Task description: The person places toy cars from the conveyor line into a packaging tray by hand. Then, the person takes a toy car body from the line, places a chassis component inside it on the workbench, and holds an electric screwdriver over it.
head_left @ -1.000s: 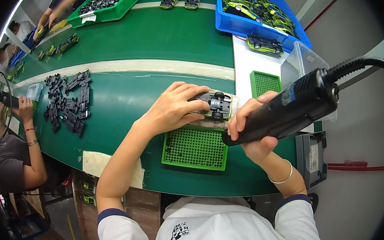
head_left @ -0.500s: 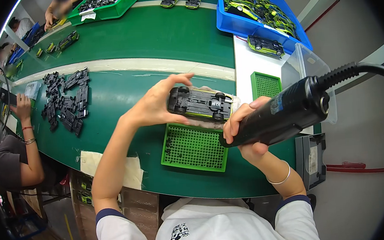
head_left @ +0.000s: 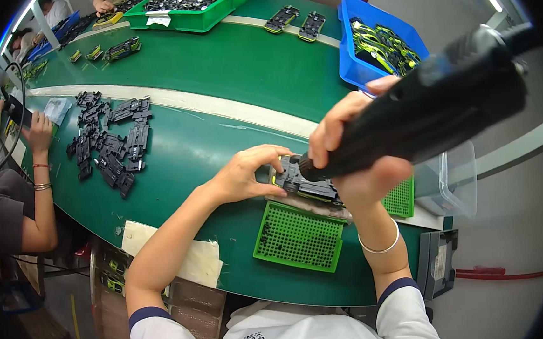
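My left hand (head_left: pixel 241 175) is closed on the left end of an upside-down toy car (head_left: pixel 293 182), thumb and fingers on its two sides. The car's black underside faces up, with a yellow-green edge showing. A thick black corded electric screwdriver (head_left: pixel 435 105) is gripped in my right hand (head_left: pixel 338 125). Its front end is over the middle of the car; whether the bit touches is hidden. Under the car lies a pale pad (head_left: pixel 312 206). Just below it is a green perforated tray (head_left: pixel 295 265) with small black dots in its grid.
Several black chassis plates (head_left: pixel 111 144) lie in a pile at left. A blue bin (head_left: pixel 354 67) of car bodies and a green bin (head_left: pixel 199 22) of wheels stand behind. A clear plastic box (head_left: pixel 460 180) is at right. A co-worker's hand (head_left: pixel 39 131) is at far left.
My right hand has raised and tilted the screwdriver, bringing its front end over the car. The view has shifted, and my left hand still grips the car's left end.
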Action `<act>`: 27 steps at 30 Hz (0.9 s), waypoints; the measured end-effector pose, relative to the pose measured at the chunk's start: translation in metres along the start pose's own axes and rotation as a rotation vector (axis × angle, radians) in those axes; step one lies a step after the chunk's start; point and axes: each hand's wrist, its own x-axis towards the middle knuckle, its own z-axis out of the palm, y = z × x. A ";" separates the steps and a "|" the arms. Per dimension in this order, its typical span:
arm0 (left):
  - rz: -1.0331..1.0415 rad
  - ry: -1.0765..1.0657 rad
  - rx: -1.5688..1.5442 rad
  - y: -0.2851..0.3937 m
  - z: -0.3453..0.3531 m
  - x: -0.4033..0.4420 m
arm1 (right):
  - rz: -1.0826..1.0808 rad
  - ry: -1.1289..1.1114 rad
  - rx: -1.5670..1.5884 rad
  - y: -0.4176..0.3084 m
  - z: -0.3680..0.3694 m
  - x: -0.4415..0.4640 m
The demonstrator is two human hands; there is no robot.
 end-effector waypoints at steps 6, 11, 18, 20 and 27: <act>0.084 0.034 0.049 0.005 0.001 0.002 | -0.118 -0.034 -0.079 0.003 -0.014 0.008; 0.246 0.060 0.473 0.031 0.014 0.005 | -0.358 0.044 0.158 -0.018 -0.045 0.018; 0.166 0.013 0.668 0.051 0.044 0.013 | -0.430 0.146 0.239 -0.044 -0.074 0.020; 0.159 -0.008 0.705 0.051 0.045 0.013 | -0.418 0.176 0.282 -0.047 -0.076 0.020; 0.096 -0.075 0.652 0.056 0.036 0.022 | -0.356 0.212 0.067 -0.058 -0.068 0.019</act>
